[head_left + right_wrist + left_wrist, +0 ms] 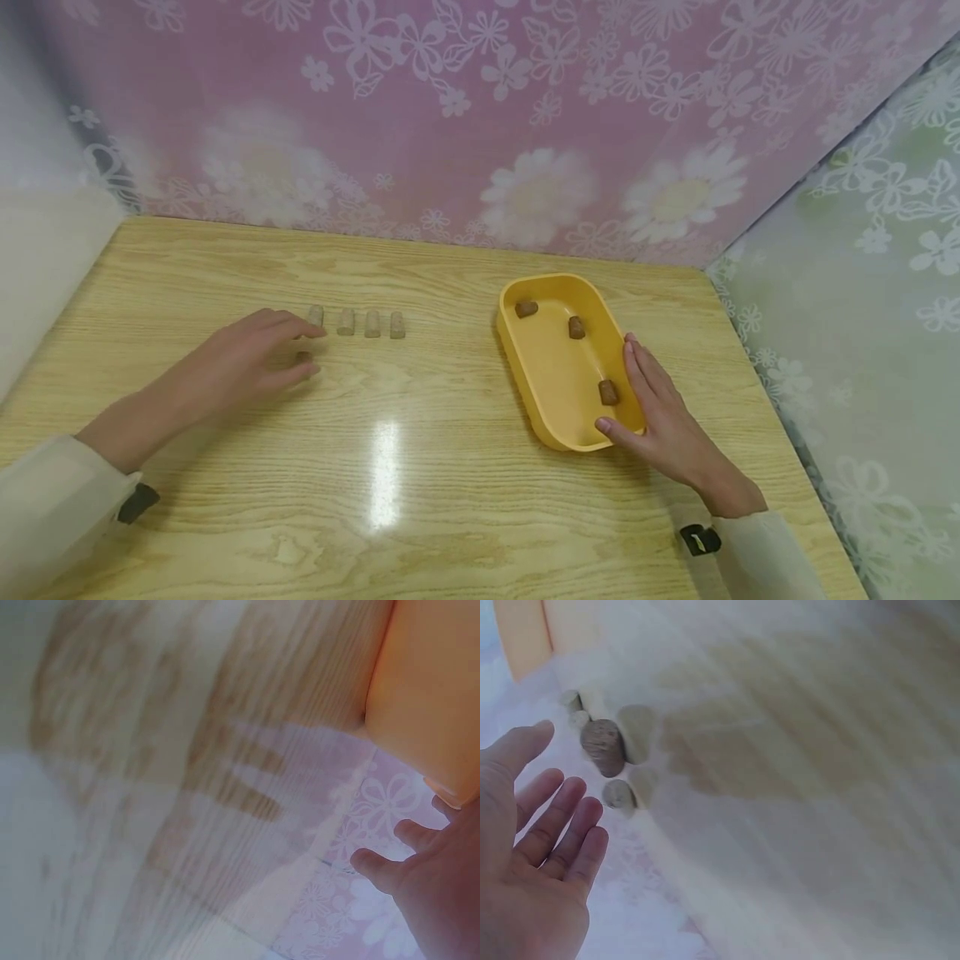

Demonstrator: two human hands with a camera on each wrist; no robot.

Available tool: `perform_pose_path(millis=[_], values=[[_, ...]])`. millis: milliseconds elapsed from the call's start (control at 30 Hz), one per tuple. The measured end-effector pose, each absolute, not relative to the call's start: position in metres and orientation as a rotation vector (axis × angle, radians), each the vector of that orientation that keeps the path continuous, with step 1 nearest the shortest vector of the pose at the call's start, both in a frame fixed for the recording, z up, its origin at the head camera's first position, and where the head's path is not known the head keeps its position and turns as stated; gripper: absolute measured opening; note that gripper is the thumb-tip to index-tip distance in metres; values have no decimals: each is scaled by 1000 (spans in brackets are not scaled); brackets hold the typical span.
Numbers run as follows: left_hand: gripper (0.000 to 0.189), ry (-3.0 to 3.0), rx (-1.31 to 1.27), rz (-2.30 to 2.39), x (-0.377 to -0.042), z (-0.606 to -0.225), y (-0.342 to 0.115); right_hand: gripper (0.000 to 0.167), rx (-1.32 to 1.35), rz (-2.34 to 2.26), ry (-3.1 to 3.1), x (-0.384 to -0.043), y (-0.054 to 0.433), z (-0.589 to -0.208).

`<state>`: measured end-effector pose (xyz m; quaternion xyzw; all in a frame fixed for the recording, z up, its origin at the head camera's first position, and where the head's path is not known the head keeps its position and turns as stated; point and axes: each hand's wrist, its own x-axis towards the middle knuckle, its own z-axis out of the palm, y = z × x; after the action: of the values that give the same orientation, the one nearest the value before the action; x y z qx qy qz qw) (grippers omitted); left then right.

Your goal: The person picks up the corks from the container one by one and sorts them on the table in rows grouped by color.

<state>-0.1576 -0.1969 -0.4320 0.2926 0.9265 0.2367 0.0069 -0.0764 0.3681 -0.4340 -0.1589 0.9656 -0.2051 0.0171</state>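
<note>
Nearest are the pale cuffs of two sleeves, the left sleeve [60,517] and the right sleeve [772,554], with a left dark band [138,503] and a right dark band [701,540] showing at their edges. Between them runs the wood-grained table [285,517], a bright streak of glare [385,475] on its surface.

Further in, the right hand [660,421] grips the yellow tray [517,362] at its near right corner, the thumb over the rim and the fingers laid along the outside of the right wall. The tray stands on the right part of the table. Inside it lie three short brown plugs: the near plug [608,392] by the right wall, the middle plug [576,327] farther up that side, and the far plug [527,309] at the far left end.

The left hand [247,358] reaches over the left part of the table, thumb and fingers well parted and holding nothing. Its fingertips are beside the leftmost tan plug [316,313]; the left wrist view is hazy, but the fingers appear clear of it. Three more tan plugs [372,323] continue to the right in a spaced row, well apart from the tray.

Behind the table hangs a pink floral backdrop [420,125], and a pale flowered panel [862,333] borders the right side.
</note>
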Motion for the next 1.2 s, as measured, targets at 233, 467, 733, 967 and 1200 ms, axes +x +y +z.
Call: perform_pose_path(millis=[233, 467, 733, 967, 1200], values=[[38, 2878, 1034, 734, -170, -420, -168, 113, -504, -643, 3003, -77, 368, -434], [38, 2807, 1093, 733, -185, -406, -126, 114, -499, -640, 2998, -77, 368, -434], [42, 2709, 1191, 729, -196, -394, -73, 114, -485, -634, 3000, -77, 369, -434], [45, 2634, 1223, 713, -197, -388, -26, 114, -500, -638, 3005, -77, 371, -435], [44, 2612, 1339, 743, -194, -391, 11, 113, -546, -647, 3012, -78, 372, -436]])
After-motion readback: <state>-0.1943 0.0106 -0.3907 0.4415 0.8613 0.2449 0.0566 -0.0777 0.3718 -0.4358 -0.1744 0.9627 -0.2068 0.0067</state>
